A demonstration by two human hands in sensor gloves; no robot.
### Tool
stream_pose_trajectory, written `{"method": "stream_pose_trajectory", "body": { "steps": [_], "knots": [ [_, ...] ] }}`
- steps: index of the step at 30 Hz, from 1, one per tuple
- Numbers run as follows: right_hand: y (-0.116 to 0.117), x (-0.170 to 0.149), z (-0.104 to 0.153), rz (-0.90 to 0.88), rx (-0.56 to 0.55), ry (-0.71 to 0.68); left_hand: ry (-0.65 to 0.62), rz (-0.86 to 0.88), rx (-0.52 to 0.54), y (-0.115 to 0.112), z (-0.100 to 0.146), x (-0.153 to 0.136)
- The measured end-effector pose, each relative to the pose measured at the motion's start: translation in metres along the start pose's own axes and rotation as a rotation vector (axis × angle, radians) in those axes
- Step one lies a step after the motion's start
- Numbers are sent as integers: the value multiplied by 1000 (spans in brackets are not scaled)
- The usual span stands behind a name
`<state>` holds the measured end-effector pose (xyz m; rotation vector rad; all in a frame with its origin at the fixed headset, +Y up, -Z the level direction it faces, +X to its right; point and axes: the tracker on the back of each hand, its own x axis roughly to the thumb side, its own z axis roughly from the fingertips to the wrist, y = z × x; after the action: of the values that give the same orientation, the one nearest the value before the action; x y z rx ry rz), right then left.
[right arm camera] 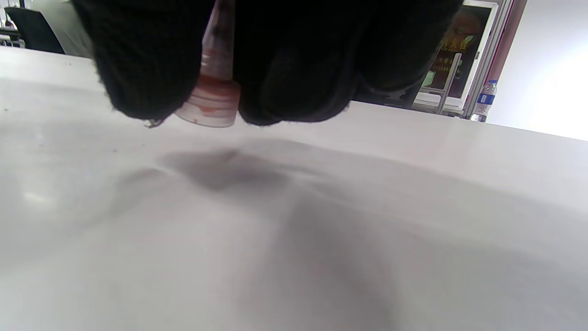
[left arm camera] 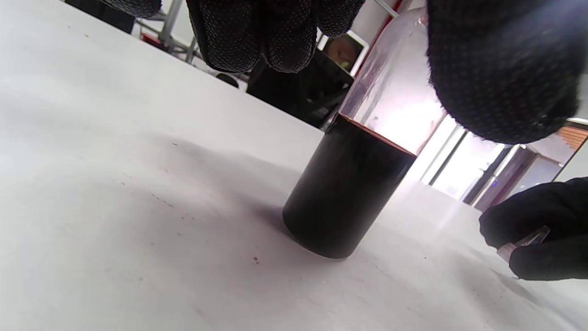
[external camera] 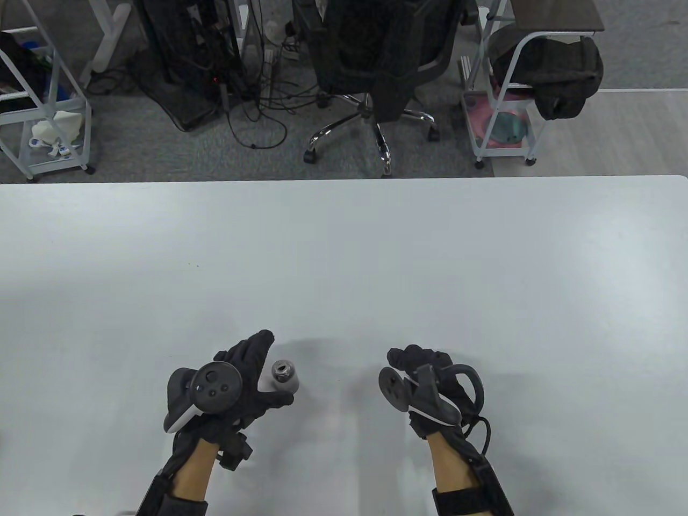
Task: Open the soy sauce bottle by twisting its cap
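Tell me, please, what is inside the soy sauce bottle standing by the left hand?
The bottle holds dark sauce in its lower part, clear above. Its mouth is uncapped; the left hand hides part of the neck.

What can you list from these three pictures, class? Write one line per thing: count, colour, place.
Soy sauce bottle: one, clear with dark sauce low down, mouth open, upright on the table by the left hand.
Cap: one, clear with reddish traces, held just above the table.
Table: one, white, fills the near half of the table view.
Office chair: one, black, on the floor beyond the table.
Carts: two, white-framed, at far left and far right.
Left hand: one, black glove, fingers around the bottle.
Right hand: one, black glove, pinches the cap, apart from the bottle.
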<state>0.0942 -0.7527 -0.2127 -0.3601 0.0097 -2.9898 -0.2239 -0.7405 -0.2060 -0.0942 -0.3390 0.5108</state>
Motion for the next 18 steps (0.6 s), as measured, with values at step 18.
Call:
{"method": "stream_pose_trajectory", "body": {
  "steps": [18],
  "knots": [
    [11,-3,-3,7,69,16,0,-111,16,4,2,-2]
  ]
}}
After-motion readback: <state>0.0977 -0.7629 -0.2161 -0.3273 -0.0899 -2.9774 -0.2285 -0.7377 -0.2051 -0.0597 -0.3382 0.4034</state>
